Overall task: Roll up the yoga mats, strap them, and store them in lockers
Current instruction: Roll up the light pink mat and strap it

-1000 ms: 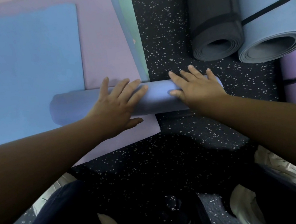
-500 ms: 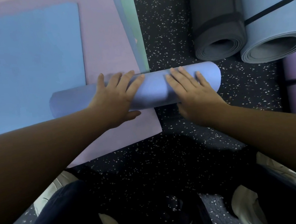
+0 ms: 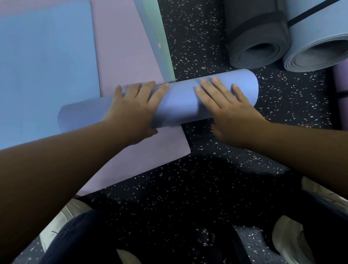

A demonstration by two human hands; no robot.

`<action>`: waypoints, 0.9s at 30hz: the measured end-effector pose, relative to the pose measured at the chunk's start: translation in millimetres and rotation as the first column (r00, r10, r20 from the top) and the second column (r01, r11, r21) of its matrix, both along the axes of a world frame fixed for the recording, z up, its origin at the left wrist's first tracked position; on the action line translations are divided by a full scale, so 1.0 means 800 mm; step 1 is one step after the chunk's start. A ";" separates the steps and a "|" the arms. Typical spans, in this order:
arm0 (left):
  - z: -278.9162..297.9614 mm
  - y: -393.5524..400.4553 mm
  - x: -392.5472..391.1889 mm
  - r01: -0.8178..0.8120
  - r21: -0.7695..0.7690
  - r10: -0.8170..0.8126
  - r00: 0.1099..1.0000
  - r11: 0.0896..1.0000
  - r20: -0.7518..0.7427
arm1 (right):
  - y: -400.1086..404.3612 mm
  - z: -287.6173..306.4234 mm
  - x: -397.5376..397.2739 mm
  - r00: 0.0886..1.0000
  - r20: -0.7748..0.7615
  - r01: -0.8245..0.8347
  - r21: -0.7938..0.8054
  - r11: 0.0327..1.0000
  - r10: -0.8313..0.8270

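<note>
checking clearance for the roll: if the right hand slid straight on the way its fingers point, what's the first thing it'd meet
The right hand lies flat on the blue roll, fingers pointing away and slightly left. Past the roll there is bare speckled floor; the grey rolled mat sits off to the right, probably outside that line, though depth is unclear.

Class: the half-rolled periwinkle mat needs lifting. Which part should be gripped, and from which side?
Probably the roll's middle, from above on the near side: it lies crosswise, both hands already rest flat there, and curling fingers over it would keep the loose layers closed.

Both arms reach forward; the left hand [image 3: 134,108] and the right hand [image 3: 227,105] lie flat, fingers straight and slightly spread.
</note>
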State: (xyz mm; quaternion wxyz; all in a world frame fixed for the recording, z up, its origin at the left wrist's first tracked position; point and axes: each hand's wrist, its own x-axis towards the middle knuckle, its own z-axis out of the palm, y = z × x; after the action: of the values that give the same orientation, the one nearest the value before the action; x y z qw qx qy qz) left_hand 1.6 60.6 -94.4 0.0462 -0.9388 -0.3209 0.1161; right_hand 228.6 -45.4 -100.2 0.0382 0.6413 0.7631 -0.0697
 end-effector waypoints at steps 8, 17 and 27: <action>-0.008 0.000 -0.003 0.023 0.042 -0.026 0.998 0.999 0.065 | -0.004 -0.010 0.000 1.000 0.015 -0.011 0.106 0.994 0.009; -0.007 0.000 -0.002 0.008 0.034 -0.009 0.999 0.999 0.038 | -0.003 -0.009 -0.001 0.999 0.035 -0.026 0.129 0.991 0.022; 0.005 0.004 0.007 -0.028 -0.043 0.022 0.993 0.999 -0.118 | -0.001 -0.002 -0.002 1.000 0.021 0.020 0.022 1.000 -0.020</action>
State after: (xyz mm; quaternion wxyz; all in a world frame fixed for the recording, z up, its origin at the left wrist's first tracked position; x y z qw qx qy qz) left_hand 7.4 63.9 -90.1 0.0424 -0.9271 -0.3267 0.1789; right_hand 227.1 -45.9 -101.6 0.0384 0.6501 0.7569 -0.0549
